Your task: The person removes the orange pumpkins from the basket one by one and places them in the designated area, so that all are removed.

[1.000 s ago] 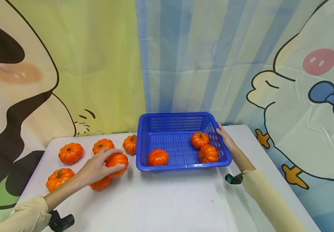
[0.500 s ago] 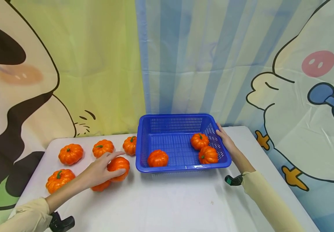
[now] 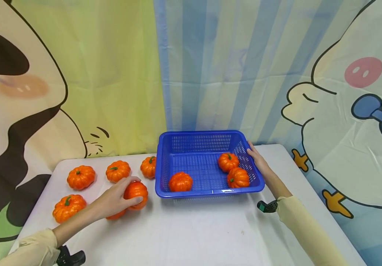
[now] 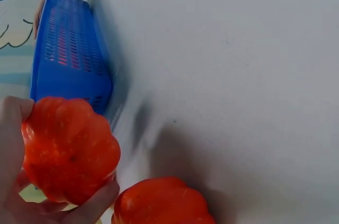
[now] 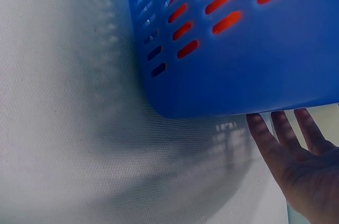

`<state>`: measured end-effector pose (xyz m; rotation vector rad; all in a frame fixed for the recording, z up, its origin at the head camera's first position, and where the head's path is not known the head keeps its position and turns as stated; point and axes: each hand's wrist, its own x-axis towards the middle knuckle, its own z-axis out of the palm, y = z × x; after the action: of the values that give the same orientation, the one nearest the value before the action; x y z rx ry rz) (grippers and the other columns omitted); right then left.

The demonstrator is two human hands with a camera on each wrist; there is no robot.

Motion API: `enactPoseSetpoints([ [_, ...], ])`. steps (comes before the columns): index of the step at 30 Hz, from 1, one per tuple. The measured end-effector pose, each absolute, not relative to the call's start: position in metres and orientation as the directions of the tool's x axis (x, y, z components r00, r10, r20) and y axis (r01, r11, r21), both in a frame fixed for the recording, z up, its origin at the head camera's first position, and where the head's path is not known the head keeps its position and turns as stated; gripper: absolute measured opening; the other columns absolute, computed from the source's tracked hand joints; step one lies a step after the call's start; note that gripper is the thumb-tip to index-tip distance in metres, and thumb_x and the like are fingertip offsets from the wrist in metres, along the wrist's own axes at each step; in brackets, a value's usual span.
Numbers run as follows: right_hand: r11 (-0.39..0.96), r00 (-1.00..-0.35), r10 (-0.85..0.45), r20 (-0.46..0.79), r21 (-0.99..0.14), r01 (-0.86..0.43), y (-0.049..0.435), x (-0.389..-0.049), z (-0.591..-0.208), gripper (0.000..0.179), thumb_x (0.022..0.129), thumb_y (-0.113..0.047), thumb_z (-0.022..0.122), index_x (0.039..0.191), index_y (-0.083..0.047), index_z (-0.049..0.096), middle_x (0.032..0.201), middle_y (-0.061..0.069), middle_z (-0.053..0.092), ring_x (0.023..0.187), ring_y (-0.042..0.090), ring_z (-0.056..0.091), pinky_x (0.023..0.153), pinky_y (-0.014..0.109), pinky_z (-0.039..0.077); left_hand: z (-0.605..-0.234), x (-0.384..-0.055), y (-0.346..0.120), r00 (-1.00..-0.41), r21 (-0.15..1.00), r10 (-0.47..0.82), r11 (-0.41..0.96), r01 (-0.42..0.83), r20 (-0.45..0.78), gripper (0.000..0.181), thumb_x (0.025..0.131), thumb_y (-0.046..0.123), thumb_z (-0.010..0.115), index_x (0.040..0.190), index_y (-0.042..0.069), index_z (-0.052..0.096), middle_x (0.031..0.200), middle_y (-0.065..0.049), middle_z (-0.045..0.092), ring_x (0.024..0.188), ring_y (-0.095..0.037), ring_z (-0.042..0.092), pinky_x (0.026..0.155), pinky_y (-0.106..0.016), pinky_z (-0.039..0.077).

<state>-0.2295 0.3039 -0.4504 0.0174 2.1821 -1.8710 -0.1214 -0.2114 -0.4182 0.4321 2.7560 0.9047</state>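
Observation:
My left hand [image 3: 116,195] holds a small orange pumpkin [image 3: 136,195], with thumb and fingers around its sides. In the left wrist view this held pumpkin [image 4: 71,150] shows its ribbed face, and its shadow falls on the table. Partly hidden behind the hand is another pumpkin [image 3: 116,214], close to the held one. A blue plastic basket [image 3: 210,192] stands to the right with three pumpkins inside. My right hand [image 3: 258,159] touches the basket's right side. In the right wrist view its fairly straight fingers [image 5: 287,132] meet the basket's edge.
On the white table [image 3: 194,232], more pumpkins lie at the left: one at the back left [image 3: 81,177], a front-left pumpkin [image 3: 69,208], a back-row pumpkin [image 3: 118,171] and a pumpkin [image 3: 148,167] beside the basket. A printed curtain [image 3: 197,74] hangs behind the table.
The left hand and its pumpkin have shifted slightly right and toward the person. Its raised index finger has lowered onto the pumpkin. The right hand and basket look unchanged.

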Motion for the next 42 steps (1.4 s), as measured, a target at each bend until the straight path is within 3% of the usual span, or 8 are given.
enactPoseSetpoints([
  [8,0.146,-0.965,-0.172,-0.199,-0.974,0.175,0.306,-0.232,-0.456,0.06,0.106,-0.041,0.024,0.155,-0.033,-0.01,0.165,0.002,-0.01,0.152,0.033,0.004,0.123,0.051,0.006,-0.418,-0.122,-0.212,-0.949,0.584,0.306,0.784,0.21,-0.07,0.057,0.08,0.05,0.074,0.123,0.021,0.052,0.116,-0.01,0.065,0.095,-0.022,0.063,0.08,-0.047,0.055],
  [17,0.153,-0.964,-0.183,-0.191,-0.975,0.164,0.308,-0.233,-0.456,0.06,0.106,-0.041,0.023,0.155,-0.031,-0.01,0.165,0.004,-0.009,0.152,0.035,0.006,0.123,0.052,0.009,-0.422,-0.12,-0.209,-0.953,0.608,0.294,0.771,0.187,-0.079,0.055,0.075,0.028,0.077,0.115,0.011,0.044,0.109,-0.008,0.058,0.085,-0.016,0.059,0.072,-0.03,0.051],
  [24,0.143,-0.964,-0.183,-0.191,-0.976,0.166,0.306,-0.232,-0.455,0.06,0.106,-0.041,0.024,0.155,-0.031,-0.01,0.165,0.005,-0.009,0.152,0.035,0.006,0.123,0.051,0.008,-0.426,-0.119,-0.206,-0.935,0.552,0.353,0.787,0.275,-0.038,0.067,0.073,0.033,0.076,0.13,0.012,0.049,0.116,-0.011,0.048,0.093,-0.019,0.059,0.076,-0.035,0.054],
  [28,0.134,-0.964,-0.184,-0.191,-0.977,0.168,0.305,-0.232,-0.455,0.06,0.106,-0.041,0.024,0.154,-0.032,-0.011,0.165,0.004,-0.01,0.152,0.034,0.005,0.123,0.051,0.007,-0.427,-0.12,-0.204,-0.929,0.542,0.369,0.785,0.302,-0.018,0.063,0.071,0.033,0.078,0.124,0.013,0.051,0.115,-0.009,0.05,0.094,-0.018,0.059,0.079,-0.039,0.055],
  [34,0.13,-0.962,-0.176,-0.21,-0.973,0.188,0.305,-0.231,-0.452,0.059,0.106,-0.04,0.024,0.154,-0.034,-0.01,0.165,0.002,-0.01,0.152,0.033,0.006,0.123,0.05,0.008,-0.431,-0.122,-0.201,-0.917,0.549,0.4,0.767,0.332,-0.003,0.065,0.067,0.029,0.082,0.118,0.014,0.044,0.108,-0.004,0.061,0.09,-0.012,0.058,0.078,-0.031,0.052],
  [42,0.117,-0.958,-0.177,-0.226,-0.971,0.208,0.297,-0.223,-0.435,0.059,0.107,-0.031,0.024,0.155,-0.027,-0.012,0.164,0.006,-0.012,0.152,0.036,0.003,0.123,0.052,0.005,-0.436,-0.127,-0.195,-0.911,0.493,0.41,0.786,0.374,0.037,0.065,0.064,0.036,0.086,0.109,0.014,0.045,0.099,0.0,0.059,0.093,-0.017,0.05,0.08,-0.033,0.049],
])
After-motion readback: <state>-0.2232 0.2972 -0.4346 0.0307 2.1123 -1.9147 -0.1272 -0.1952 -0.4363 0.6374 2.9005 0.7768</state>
